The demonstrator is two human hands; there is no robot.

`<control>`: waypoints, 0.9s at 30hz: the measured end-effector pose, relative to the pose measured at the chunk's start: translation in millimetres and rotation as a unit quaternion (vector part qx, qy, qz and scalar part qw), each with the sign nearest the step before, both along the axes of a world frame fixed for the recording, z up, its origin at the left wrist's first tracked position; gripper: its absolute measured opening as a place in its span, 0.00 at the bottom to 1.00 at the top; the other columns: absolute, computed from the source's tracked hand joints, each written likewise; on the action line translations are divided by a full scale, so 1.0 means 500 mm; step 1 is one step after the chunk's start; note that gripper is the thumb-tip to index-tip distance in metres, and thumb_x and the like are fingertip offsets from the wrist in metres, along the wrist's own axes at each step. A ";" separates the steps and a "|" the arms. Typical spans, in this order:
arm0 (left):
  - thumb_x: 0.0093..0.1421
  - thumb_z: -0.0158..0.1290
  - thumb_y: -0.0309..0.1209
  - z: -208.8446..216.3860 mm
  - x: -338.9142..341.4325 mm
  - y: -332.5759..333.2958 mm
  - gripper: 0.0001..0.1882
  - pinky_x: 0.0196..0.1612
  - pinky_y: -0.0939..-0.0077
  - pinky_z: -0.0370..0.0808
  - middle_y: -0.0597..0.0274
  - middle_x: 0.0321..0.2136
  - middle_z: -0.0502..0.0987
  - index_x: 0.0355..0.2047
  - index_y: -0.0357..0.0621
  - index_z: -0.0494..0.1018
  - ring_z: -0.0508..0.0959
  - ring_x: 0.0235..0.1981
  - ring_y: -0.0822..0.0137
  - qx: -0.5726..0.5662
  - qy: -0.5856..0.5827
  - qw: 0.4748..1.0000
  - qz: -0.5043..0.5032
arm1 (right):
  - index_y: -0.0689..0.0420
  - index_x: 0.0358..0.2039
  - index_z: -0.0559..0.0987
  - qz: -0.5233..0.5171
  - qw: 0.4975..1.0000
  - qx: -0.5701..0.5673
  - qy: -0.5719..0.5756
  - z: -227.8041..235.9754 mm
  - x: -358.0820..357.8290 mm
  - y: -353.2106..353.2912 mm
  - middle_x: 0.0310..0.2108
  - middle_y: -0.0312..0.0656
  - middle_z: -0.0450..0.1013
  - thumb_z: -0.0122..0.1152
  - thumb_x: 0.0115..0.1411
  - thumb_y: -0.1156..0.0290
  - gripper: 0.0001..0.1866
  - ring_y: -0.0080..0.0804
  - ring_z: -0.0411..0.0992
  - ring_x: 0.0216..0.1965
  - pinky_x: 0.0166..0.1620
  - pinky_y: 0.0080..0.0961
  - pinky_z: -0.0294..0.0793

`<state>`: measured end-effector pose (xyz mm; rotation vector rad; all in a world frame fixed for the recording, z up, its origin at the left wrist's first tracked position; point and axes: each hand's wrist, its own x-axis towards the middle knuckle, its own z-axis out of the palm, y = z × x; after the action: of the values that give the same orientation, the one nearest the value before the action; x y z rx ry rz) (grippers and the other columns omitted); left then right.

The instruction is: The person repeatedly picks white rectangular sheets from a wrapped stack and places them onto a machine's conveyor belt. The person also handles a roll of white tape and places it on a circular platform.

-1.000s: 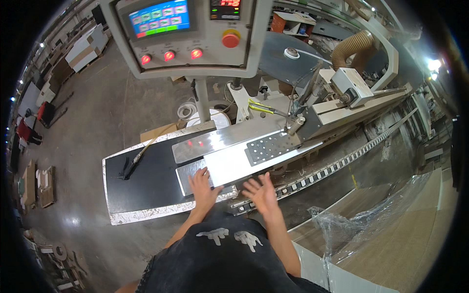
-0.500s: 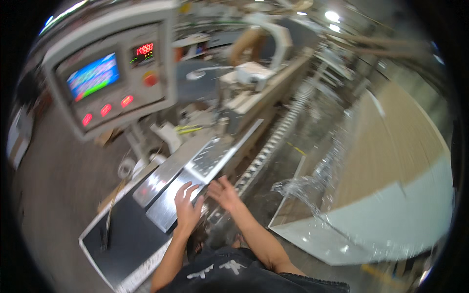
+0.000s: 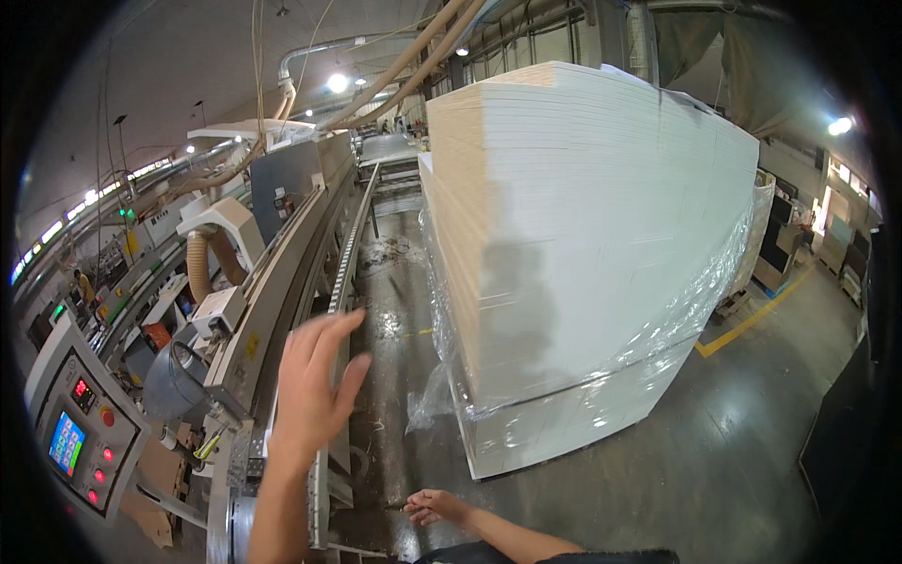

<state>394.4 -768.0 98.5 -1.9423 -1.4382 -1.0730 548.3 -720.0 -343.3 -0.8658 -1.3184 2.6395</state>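
My left hand is raised with its fingers spread and holds nothing. It hovers over the long machine's feed rail. My right hand hangs low over the dark floor, fingers loosely curled and empty. A tall stack of white panels, with clear plastic film around its lower part, stands just to the right of both hands. Neither hand touches the stack or the machine.
A grey control panel with a small screen and red buttons sits at the lower left. Dust hoses and ducts run above the machine. A person stands far off at the left. A yellow line marks the floor at right.
My view has swung right, from the metal feed table to the panel stack. Both hands have left the metal plate; the left has risen and the right has dropped low.
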 end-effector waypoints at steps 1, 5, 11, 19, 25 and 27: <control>0.64 0.61 0.28 0.038 0.047 0.072 0.22 0.59 0.56 0.71 0.51 0.52 0.79 0.59 0.44 0.75 0.77 0.55 0.49 0.023 0.039 0.998 -0.033 | 0.53 0.59 0.75 -0.024 0.999 0.017 0.014 0.009 0.060 0.025 0.54 0.36 0.80 0.55 0.75 0.51 0.21 0.26 0.80 0.47 0.47 0.27 0.79; 0.65 0.60 0.30 0.268 0.242 0.272 0.26 0.55 0.57 0.74 0.54 0.49 0.79 0.64 0.52 0.73 0.78 0.52 0.52 0.093 0.196 0.975 -0.052 | 0.56 0.61 0.73 -0.076 0.995 0.015 0.059 0.058 0.163 0.068 0.57 0.40 0.79 0.56 0.75 0.52 0.24 0.28 0.80 0.49 0.51 0.29 0.79; 0.72 0.53 0.35 0.476 0.356 0.501 0.22 0.58 0.58 0.79 0.57 0.54 0.81 0.65 0.72 0.74 0.82 0.52 0.58 0.009 0.285 0.949 0.137 | 0.61 0.61 0.71 -0.175 0.976 -0.026 0.127 0.111 0.303 0.099 0.57 0.50 0.77 0.55 0.76 0.56 0.24 0.41 0.79 0.53 0.55 0.38 0.79; 0.73 0.50 0.40 0.530 0.385 0.568 0.19 0.52 0.62 0.84 0.65 0.52 0.83 0.62 0.72 0.75 0.86 0.47 0.63 -0.033 0.362 0.914 0.180 | 0.61 0.60 0.72 -0.173 0.972 -0.028 0.154 0.132 0.363 0.133 0.58 0.49 0.77 0.53 0.77 0.59 0.20 0.41 0.79 0.53 0.54 0.38 0.79; 0.71 0.54 0.37 0.511 0.358 0.523 0.16 0.46 0.62 0.84 0.62 0.42 0.85 0.58 0.57 0.74 0.87 0.39 0.60 0.059 0.419 0.883 0.201 | 0.60 0.59 0.73 -0.143 0.974 0.009 0.175 0.211 0.352 0.174 0.57 0.49 0.78 0.51 0.78 0.61 0.18 0.39 0.79 0.53 0.55 0.37 0.79; 0.71 0.54 0.37 0.508 0.325 0.479 0.15 0.44 0.63 0.85 0.63 0.42 0.85 0.57 0.55 0.74 0.87 0.37 0.60 0.073 0.440 0.865 0.230 | 0.60 0.58 0.74 -0.123 0.973 0.039 0.193 0.278 0.341 0.201 0.57 0.48 0.78 0.51 0.78 0.61 0.18 0.39 0.79 0.53 0.55 0.38 0.79</control>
<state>556.8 -528.6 352.6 -1.5136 -1.1249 -0.0217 718.7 -619.7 -204.5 -0.4392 -1.1259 2.3860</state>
